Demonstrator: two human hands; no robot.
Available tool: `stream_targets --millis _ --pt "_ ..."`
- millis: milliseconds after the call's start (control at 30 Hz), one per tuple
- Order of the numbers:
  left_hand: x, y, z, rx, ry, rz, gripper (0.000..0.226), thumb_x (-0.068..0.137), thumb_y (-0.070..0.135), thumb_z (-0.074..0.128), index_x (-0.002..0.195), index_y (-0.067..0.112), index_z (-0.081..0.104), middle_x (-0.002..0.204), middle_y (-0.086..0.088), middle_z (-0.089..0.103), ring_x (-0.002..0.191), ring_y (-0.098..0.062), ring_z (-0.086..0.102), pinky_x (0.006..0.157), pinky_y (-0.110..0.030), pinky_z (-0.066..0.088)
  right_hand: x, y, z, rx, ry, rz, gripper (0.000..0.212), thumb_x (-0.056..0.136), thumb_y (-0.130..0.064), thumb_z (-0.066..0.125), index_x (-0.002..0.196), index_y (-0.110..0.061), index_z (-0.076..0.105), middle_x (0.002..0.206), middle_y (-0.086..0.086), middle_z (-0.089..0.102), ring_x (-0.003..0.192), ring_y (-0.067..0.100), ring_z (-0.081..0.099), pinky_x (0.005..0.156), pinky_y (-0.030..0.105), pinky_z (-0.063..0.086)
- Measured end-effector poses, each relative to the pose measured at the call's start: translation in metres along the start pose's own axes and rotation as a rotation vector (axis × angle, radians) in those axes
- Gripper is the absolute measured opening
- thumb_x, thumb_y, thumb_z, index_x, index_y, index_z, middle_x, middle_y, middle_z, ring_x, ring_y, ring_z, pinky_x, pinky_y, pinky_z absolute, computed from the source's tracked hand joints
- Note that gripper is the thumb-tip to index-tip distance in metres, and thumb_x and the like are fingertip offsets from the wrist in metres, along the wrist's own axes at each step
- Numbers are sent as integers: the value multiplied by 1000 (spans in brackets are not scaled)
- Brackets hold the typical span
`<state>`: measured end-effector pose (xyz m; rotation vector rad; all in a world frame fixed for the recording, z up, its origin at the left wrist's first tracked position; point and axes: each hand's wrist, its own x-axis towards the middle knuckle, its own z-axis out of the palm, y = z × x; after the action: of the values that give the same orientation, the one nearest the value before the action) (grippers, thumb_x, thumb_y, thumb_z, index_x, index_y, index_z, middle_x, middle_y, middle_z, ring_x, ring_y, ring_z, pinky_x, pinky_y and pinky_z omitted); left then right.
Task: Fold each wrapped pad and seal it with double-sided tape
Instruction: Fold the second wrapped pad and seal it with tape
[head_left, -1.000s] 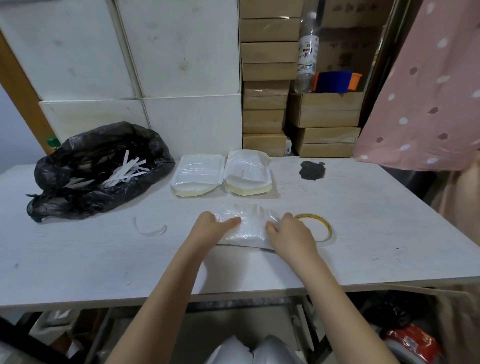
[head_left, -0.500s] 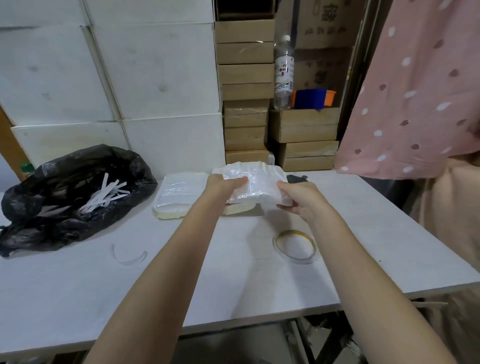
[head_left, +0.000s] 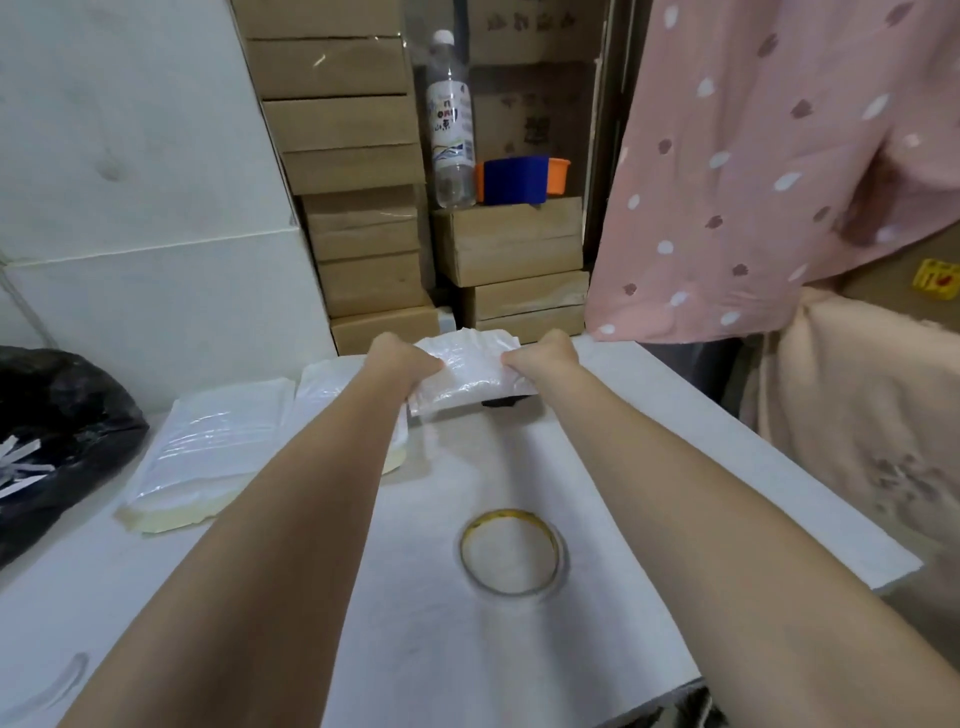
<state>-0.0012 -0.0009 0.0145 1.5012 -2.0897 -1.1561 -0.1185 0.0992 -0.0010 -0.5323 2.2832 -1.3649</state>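
I hold a folded white wrapped pad (head_left: 470, 371) above the far edge of the white table (head_left: 649, 447). My left hand (head_left: 397, 358) grips its left end and my right hand (head_left: 545, 353) grips its right end. Two stacks of wrapped pads lie to the left: one stack (head_left: 208, 452) in full view, the other (head_left: 324, 376) mostly hidden behind my left forearm. A roll of double-sided tape (head_left: 511, 551) lies flat on the table between my forearms.
A black bag (head_left: 57, 441) with white paper strips sits at the far left. Cardboard boxes (head_left: 363, 249), a plastic bottle (head_left: 451, 119) and a blue-orange container (head_left: 519, 176) stand behind the table. Pink dotted fabric (head_left: 753, 182) hangs at right. A curled strip (head_left: 52, 686) lies near left.
Both hands lifted the pad off the table near the tape roll and carried it away and to the right, past the stacks toward the far edge. The view has tilted and moved closer.
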Motion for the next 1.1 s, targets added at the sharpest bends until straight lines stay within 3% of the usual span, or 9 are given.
stream_targets --millis 100,233,367,500,600,733,867,967,1100 --pt "18 4 14 82 5 19 36 83 17 63 112 -3 53 65 -8 48 60 -21 50 48 -26 37 27 3 9 -76 30 -1 26 82 -11 62 106 -6 52 92 5 50 85 25 50 71 28 41" --pt "38 1 29 123 29 18 35 86 18 60 113 -1 49 70 -6 48 75 -23 57 62 -29 40 49 10 21 -114 57 10 19 85 -13 58 102 -8 49 102 9 58 93 27 58 71 28 42" --pt "53 -8 37 98 53 20 43 87 19 59 124 2 45 109 -11 57 107 -27 56 74 -29 39 58 18 30 -113 26 31 28 83 -15 58 108 -9 47 113 11 60 105 28 57 78 29 43" --pt "53 -8 30 202 72 104 14 89 14 55 96 1 54 88 -10 59 74 -23 55 59 -29 40 60 13 36 -275 146 -4 31 86 -27 57 111 -8 55 114 11 55 112 30 51 88 34 44" --pt "47 2 -1 337 172 193 3 87 4 49 84 2 51 96 -14 61 76 -28 59 60 -30 43 50 -9 43 -277 303 -326 21 91 -23 49 97 -6 59 108 12 58 97 28 55 75 33 43" --pt "42 -11 -61 549 241 97 29 88 8 53 115 1 54 110 -13 60 109 -34 58 88 -38 46 19 -46 72 -288 -53 -454 22 92 -20 44 72 -10 47 74 7 53 74 29 58 64 32 46" --pt "30 -43 -94 537 18 -82 40 95 17 52 128 -6 49 114 -24 57 118 -35 53 102 -39 41 -9 -65 109 -468 -334 -303 19 95 -22 43 96 -4 50 80 11 55 79 30 60 76 37 54" --pt "36 -69 -99 389 -100 -200 51 91 30 60 123 -8 48 94 -21 61 75 -31 61 87 -38 50 -16 -66 122 -619 -413 -194 32 96 -22 39 119 -1 49 101 16 56 97 30 60 86 35 51" --pt "49 -87 -96 272 -100 -201 39 87 38 62 92 1 52 73 -11 55 60 -24 54 80 -36 49 -15 -61 131 -698 -432 -148 27 96 -22 38 108 -3 53 72 10 48 84 25 59 87 33 49"
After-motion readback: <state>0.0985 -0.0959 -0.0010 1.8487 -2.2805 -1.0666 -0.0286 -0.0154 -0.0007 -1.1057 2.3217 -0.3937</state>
